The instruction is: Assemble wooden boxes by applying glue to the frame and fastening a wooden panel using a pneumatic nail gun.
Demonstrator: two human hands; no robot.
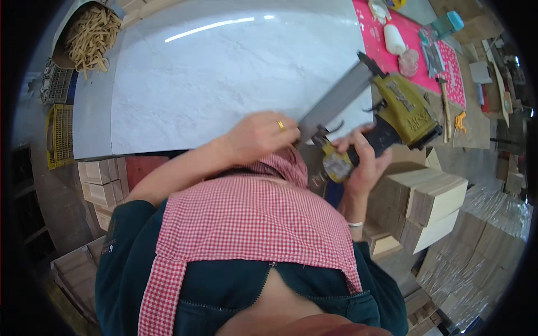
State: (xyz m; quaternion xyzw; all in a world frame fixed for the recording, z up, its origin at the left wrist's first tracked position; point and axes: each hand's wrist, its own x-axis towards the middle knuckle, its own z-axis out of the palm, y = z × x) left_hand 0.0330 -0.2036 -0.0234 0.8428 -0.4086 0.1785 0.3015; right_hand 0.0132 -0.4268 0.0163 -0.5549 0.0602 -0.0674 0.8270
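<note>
A yellow and black nail gun [408, 106] is held in my right hand [365, 159], its fingers wrapped round the black grip. The gun is tilted over the table's near edge, its long grey magazine [336, 99] slanting across the tabletop. At the magazine's lower end is my left hand [264, 134], closed, a gold ring on one finger. Its fingertips are hidden, so what they pinch there cannot be made out. Below both hands hangs my red checked apron [258, 218].
A white marbled table [224, 73] spreads in front. Thin wooden strips [94, 39] fill a container at far left. On a pink cloth [374, 25] lie a white bottle [394, 39] and a hammer [445, 106]. Stacked wooden boxes [434, 196] stand at right, a yellow crate [59, 137] at left.
</note>
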